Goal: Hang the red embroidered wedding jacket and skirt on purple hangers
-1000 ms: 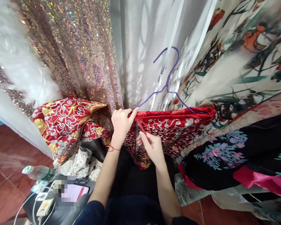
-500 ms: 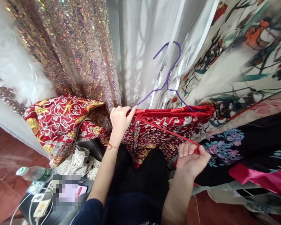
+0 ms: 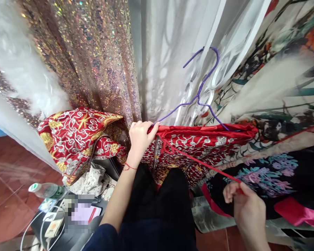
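L hand (image 3: 141,137) is up at the top-left corner of the red garment (image 3: 206,144), right where the purple hanger (image 3: 199,99) arm enters the cloth. Its fingers are together, pinched on the garment edge; there's a red string on that wrist. R hand (image 3: 247,209) is low right near the frame bottom, with fingers clamped on the end of a thin red ribbon (image 3: 199,162). The ribbon runs taut and straight, diagonally from a tie point just beside the L hand, across the garment front and down to the R hand.

The garment is red w/ silver + gold embroidery, draped over the hanger bar at centre frame, in front of the person's black-clad legs (image 3: 159,202). The hanger hook is tilted, up against a white curtain (image 3: 167,59); can't tell if it catches on anything.

Around:
- A sequin fabric (image 3: 94,59) hangs left of the curtain, w/ white fluff (image 3: 23,80) at far left.
- A 2nd red piece (image 3: 73,139), same embroidery, lies left of the L hand on top of a spotted cloth (image 3: 89,179).
- On the right a pale printed robe (image 3: 277,76) hangs. A black floral garment (image 3: 264,172) sits below it, just behind the ribbon + R hand, and pink satin (image 3: 298,212) shows at the right edge.
- At lower left a bottle (image 3: 45,191) lies on its side near a blurred phone (image 3: 81,213) and a white charger (image 3: 51,228) w/ cables.
- The floor (image 3: 5,209) is red-brown tile.
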`<action>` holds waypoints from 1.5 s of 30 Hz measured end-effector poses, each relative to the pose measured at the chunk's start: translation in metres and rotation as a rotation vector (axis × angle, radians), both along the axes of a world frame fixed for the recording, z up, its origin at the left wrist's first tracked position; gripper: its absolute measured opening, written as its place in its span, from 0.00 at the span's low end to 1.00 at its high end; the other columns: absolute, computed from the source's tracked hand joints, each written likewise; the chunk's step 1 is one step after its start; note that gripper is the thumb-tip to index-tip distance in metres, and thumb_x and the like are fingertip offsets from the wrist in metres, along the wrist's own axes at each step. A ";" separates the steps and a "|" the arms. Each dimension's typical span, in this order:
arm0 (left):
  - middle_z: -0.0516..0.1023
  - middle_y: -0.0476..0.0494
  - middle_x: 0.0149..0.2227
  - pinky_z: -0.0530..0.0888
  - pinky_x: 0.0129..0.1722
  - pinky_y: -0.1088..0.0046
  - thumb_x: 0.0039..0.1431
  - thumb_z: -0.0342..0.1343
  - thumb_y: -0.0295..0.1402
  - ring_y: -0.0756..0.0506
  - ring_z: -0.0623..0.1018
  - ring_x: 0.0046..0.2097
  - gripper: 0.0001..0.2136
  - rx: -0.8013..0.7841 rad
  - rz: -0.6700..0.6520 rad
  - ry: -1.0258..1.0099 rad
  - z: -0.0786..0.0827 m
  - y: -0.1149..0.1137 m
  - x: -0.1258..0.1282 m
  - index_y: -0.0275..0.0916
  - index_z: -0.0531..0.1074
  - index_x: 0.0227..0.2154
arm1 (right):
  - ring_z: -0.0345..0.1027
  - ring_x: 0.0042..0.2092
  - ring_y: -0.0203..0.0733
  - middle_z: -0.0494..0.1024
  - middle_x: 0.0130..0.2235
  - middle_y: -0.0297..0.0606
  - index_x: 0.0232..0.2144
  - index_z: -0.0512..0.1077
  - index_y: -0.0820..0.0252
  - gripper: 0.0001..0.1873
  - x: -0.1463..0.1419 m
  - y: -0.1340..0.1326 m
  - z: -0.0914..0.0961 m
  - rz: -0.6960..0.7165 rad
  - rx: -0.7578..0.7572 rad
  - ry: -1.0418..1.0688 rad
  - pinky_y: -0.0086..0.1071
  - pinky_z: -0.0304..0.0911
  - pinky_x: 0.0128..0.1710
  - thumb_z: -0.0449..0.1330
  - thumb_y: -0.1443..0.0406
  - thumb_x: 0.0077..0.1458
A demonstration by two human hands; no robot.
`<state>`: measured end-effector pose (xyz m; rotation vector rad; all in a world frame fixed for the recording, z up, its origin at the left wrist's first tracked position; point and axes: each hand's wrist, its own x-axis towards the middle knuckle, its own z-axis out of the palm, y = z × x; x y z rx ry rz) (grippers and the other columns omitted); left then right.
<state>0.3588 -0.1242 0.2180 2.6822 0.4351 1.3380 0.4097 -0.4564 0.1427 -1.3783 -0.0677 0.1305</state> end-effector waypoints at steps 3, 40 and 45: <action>0.81 0.47 0.26 0.61 0.36 0.66 0.69 0.50 0.45 0.47 0.71 0.30 0.20 -0.004 0.010 -0.008 0.001 -0.004 -0.002 0.39 0.76 0.26 | 0.60 0.19 0.34 0.67 0.17 0.34 0.16 0.68 0.60 0.27 -0.022 -0.008 -0.002 0.023 -0.223 0.030 0.28 0.58 0.18 0.65 0.44 0.48; 0.80 0.40 0.42 0.66 0.48 0.59 0.54 0.54 0.33 0.39 0.74 0.45 0.19 -0.049 -0.201 0.163 0.004 0.000 -0.028 0.37 0.72 0.50 | 0.52 0.22 0.29 0.61 0.19 0.24 0.23 0.67 0.58 0.18 -0.018 0.219 0.037 0.321 0.320 0.011 0.28 0.54 0.24 0.71 0.55 0.43; 0.80 0.40 0.43 0.66 0.49 0.59 0.55 0.50 0.30 0.39 0.74 0.45 0.19 -0.058 -0.224 0.173 0.004 0.002 -0.029 0.37 0.72 0.50 | 0.32 0.18 0.25 0.45 0.16 0.17 0.23 0.63 0.56 0.18 -0.023 0.214 0.032 0.656 0.542 0.267 0.26 0.33 0.18 0.69 0.57 0.43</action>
